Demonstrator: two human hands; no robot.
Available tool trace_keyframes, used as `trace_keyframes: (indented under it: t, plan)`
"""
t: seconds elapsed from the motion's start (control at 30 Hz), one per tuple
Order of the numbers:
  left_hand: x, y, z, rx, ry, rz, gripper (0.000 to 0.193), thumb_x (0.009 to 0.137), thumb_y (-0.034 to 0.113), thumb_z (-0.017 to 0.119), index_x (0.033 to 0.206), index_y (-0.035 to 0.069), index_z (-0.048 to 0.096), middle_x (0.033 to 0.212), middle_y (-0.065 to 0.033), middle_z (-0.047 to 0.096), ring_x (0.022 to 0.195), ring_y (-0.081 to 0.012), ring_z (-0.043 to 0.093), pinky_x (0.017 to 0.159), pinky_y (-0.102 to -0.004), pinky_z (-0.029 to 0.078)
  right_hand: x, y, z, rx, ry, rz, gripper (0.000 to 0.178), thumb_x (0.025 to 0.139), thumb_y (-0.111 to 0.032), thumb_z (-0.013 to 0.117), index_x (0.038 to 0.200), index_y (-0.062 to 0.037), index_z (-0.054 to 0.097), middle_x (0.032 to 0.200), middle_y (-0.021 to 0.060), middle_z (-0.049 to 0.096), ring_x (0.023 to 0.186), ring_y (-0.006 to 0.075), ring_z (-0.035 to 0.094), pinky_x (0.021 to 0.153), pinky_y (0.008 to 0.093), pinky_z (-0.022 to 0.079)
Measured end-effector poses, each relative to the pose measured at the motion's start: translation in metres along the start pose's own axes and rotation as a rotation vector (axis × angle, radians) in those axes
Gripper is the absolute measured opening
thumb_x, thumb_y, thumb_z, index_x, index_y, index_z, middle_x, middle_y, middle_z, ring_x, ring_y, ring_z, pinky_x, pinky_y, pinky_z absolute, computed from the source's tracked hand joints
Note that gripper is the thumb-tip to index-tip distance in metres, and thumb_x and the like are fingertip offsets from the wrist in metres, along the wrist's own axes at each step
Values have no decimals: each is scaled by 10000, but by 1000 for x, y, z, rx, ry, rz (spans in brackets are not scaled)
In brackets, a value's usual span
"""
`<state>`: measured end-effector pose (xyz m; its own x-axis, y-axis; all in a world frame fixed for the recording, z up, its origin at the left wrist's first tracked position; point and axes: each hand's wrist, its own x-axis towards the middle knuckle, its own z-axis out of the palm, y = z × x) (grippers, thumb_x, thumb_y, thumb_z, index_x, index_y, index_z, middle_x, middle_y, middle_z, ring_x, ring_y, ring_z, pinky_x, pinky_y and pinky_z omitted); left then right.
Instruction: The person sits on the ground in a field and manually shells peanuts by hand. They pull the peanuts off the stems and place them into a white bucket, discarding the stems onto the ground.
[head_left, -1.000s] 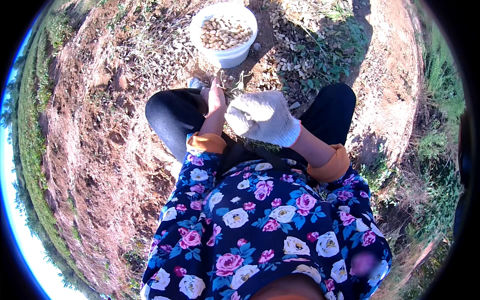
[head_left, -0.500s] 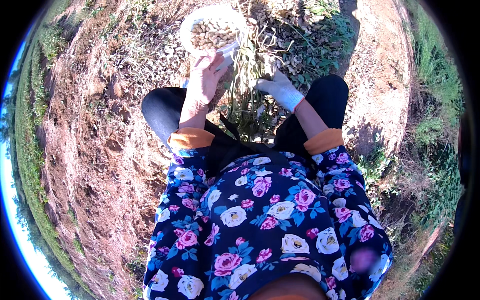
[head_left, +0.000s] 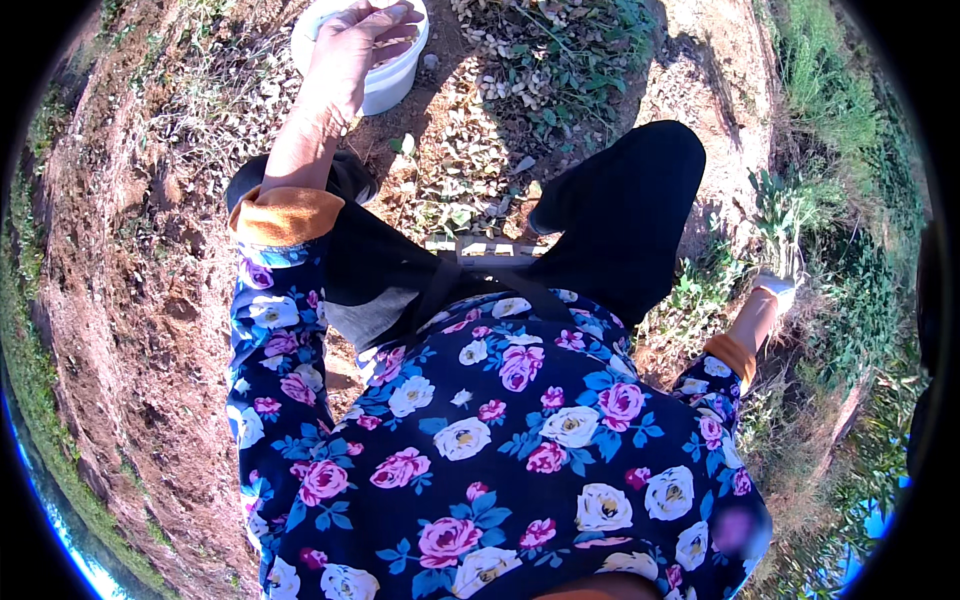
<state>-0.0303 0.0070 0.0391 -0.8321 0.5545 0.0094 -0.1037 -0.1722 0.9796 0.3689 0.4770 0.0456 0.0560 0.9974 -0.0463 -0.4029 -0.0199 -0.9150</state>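
My bare left hand (head_left: 345,45) reaches over the white bucket (head_left: 392,88) at the upper left, fingers stretched out and apart above its opening. The hand hides most of what lies inside. Far out on the right, my right hand (head_left: 778,288) wears a white glove and is closed at the lower end of a leafy bunch of peanut plants (head_left: 778,215). Its fingertips are partly hidden among the stems and grass.
A heap of peanut plants with pods (head_left: 560,65) lies ahead, right of the bucket. Loose leaves (head_left: 465,170) litter the soil between my legs, near a pale slatted edge (head_left: 490,252). Tall green weeds (head_left: 830,110) grow along the right side.
My right hand has swung from the middle out to the right with the peanut plants. My left hand has moved from the bucket's near rim to over its opening.
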Motion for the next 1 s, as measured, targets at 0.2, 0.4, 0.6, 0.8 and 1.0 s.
trace_keyframes:
  t: [0.2,0.4,0.6,0.8,1.0]
  plan:
    - [45,5,31,174,-17,-185,122,858,93,529,931,18,590,810,-16,606,661,-66,508,591,-187,401,-74,41,98,-161,-322,-89,114,831,-27,510,921,36,542,853,122,606,729,162,600,624,242,522]
    - [50,-13,7,213,-127,-169,261,867,209,555,1051,25,572,979,-82,627,911,-150,597,824,-272,466,-112,122,200,-952,-1175,261,380,838,-190,576,1169,-20,502,1026,83,579,914,148,569,794,275,479]
    - [58,14,37,206,-65,-104,214,869,176,544,990,12,608,915,-63,635,864,-124,599,824,-269,459,-96,258,216,-1966,-1534,-305,401,807,-251,472,1189,-132,494,1125,140,569,993,317,563,882,387,427]
    - [56,10,41,55,75,-141,201,878,120,501,976,-30,591,903,-117,633,874,-171,611,837,-301,466,-152,373,191,-1489,-1832,-383,251,864,-261,387,963,-141,584,938,149,616,861,339,579,771,426,452]
    - [71,11,27,-81,130,-161,227,880,105,460,997,-56,569,925,-159,627,895,-203,613,846,-335,468,-231,449,200,-1517,-1727,-484,173,790,-198,495,902,-100,583,845,151,607,818,329,592,711,429,479]
